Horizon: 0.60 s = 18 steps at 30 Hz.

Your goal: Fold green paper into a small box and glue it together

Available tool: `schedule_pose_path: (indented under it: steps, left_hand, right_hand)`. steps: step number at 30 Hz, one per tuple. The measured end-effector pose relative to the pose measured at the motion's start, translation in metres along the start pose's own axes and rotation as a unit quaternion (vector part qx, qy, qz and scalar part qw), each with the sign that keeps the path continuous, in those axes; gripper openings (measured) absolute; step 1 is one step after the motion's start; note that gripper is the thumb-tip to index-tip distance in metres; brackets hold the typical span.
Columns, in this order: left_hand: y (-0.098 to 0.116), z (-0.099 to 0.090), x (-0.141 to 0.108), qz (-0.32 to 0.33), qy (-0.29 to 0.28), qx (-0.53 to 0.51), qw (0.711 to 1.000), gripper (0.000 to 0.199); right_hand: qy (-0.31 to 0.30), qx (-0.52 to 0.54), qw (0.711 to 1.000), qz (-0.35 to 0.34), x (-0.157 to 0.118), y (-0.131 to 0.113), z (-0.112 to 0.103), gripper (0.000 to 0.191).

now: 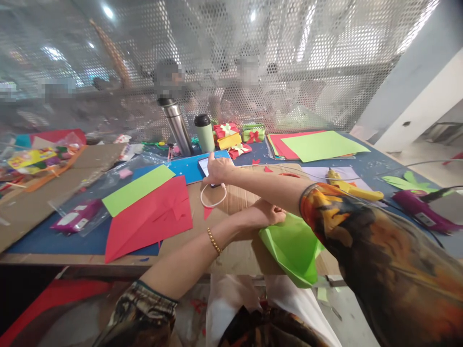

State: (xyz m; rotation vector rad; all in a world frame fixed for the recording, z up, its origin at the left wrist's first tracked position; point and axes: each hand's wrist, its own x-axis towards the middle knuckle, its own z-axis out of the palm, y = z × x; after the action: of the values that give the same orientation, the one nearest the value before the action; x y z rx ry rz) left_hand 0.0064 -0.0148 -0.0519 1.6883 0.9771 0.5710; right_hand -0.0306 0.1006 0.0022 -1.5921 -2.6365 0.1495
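Note:
My arms are crossed. My left hand [272, 213], below a gold bead bracelet [214, 241], is closed on the upper edge of a folded sheet of bright green paper [294, 246], which hangs over the table's front edge. Reaching across to the left, my right hand [220, 169] lies over a smartphone [203, 166], its thumb and a finger apart at the screen; the other fingers are partly hidden. A white cable [213, 206] loops from near the phone. Beneath my hands is a cardboard sheet [242, 193].
Red paper [152, 221] and a green strip [139, 189] lie left. Behind stand a steel flask [178, 126], a green tumbler [204, 135] and small gift boxes [227, 137]. To the right are stacked sheets [325, 145], a yellow glue gun [354, 189], a purple device [421, 209] and cords.

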Motion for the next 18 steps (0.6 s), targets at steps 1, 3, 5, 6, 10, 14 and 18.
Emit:
schedule_pose_path:
  steps: [1, 3, 5, 6, 10, 14, 18]
  left_hand:
    - [0.000, -0.001, 0.001, 0.005, -0.013, 0.005, 1.000, 0.016]
    - [-0.001, -0.004, 0.004, 0.012, -0.050, 0.017, 0.999, 0.024]
    - [-0.001, -0.007, 0.008, 0.012, -0.079, 0.021, 0.997, 0.036]
    - [-0.001, -0.008, 0.010, 0.011, -0.088, 0.021, 0.996, 0.040]
    - [-0.002, -0.010, 0.012, 0.036, -0.092, 0.030, 0.995, 0.046]
    - [-0.001, -0.010, 0.010, 0.060, -0.111, 0.023, 0.992, 0.042]
    - [0.002, -0.009, 0.006, 0.050, -0.109, 0.002, 0.993, 0.040]
  right_hand:
    - [0.007, -0.004, 1.000, 0.009, 0.001, 0.007, -0.001, 0.107]
    - [0.024, -0.013, 0.999, 0.032, 0.006, 0.022, -0.005, 0.103]
    - [0.043, -0.022, 0.997, 0.058, 0.012, 0.039, -0.009, 0.100]
    - [0.051, -0.025, 0.996, 0.070, 0.015, 0.047, -0.011, 0.099]
    - [0.079, -0.036, 0.990, 0.112, 0.030, 0.077, -0.019, 0.102]
    - [0.098, -0.041, 0.986, 0.130, 0.046, 0.098, -0.016, 0.101]
    - [0.093, -0.033, 0.987, 0.130, 0.059, 0.106, -0.003, 0.102]
